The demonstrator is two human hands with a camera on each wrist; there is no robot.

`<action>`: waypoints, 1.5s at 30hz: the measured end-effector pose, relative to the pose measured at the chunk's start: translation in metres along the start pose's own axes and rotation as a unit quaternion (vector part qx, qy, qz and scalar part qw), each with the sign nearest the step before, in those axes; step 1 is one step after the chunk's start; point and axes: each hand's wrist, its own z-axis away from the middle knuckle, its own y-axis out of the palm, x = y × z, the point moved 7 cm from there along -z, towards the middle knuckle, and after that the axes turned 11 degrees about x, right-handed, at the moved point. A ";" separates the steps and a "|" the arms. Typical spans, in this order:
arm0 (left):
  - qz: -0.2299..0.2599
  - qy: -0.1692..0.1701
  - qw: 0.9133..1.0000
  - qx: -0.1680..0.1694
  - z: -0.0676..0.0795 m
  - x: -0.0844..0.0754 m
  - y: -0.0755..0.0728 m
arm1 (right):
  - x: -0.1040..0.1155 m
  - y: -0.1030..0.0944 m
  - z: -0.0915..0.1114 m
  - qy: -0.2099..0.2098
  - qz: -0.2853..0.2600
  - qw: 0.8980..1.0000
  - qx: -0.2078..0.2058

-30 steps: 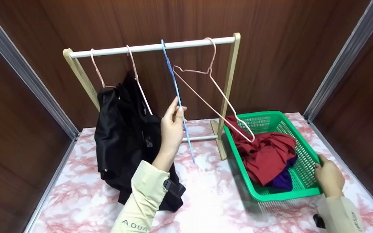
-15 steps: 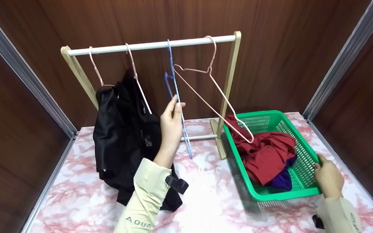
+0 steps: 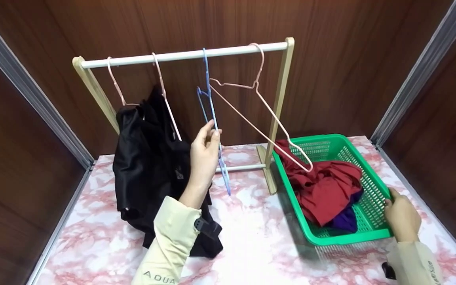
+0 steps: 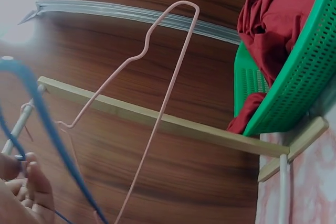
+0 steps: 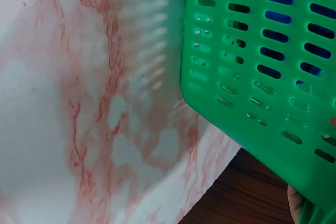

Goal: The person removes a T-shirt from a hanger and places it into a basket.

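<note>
My left hand [image 3: 205, 154] pinches the near side of a blue hanger [image 3: 225, 178] between thumb and fingers. That hanger's hook sits over the white bar [image 3: 180, 56] of a small wooden rack. In the left wrist view the blue hanger [image 4: 58, 140] passes close in front of the camera, with the left hand [image 4: 31, 190] at the lower left. At the right, my right hand [image 3: 402, 215] grips the rim of a green basket [image 3: 309, 229]. Inside lie a red garment [image 3: 331, 190] and a purple cloth [image 3: 344, 221]. Only a little of the right hand [image 5: 295, 203] shows in the right wrist view.
A bare pink hanger [image 3: 257, 85] hangs right of the blue one, its lower corner overlapping the basket. Black garments [image 3: 145, 166] hang from two pink hangers on the left. The rack stands on a marbled tabletop [image 3: 251, 237] before brown wood-grain panels [image 3: 331, 71].
The blue hanger has turned so that its far arm shows, and its hook sits slightly further right on the bar. My left hand has shifted a little left and down; the right hand stays put.
</note>
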 end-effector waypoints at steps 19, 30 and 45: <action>-0.230 0.149 0.953 -0.130 0.017 -0.032 -0.037 | 0.001 -0.001 0.001 -0.001 0.004 1.000 0.002; -0.134 -0.001 0.986 -0.103 0.008 0.003 -0.048 | 0.002 0.001 0.003 -0.001 0.009 1.000 -0.021; -0.048 -0.009 0.991 -0.124 -0.001 0.016 -0.057 | 0.002 0.000 0.003 0.005 0.008 1.000 -0.009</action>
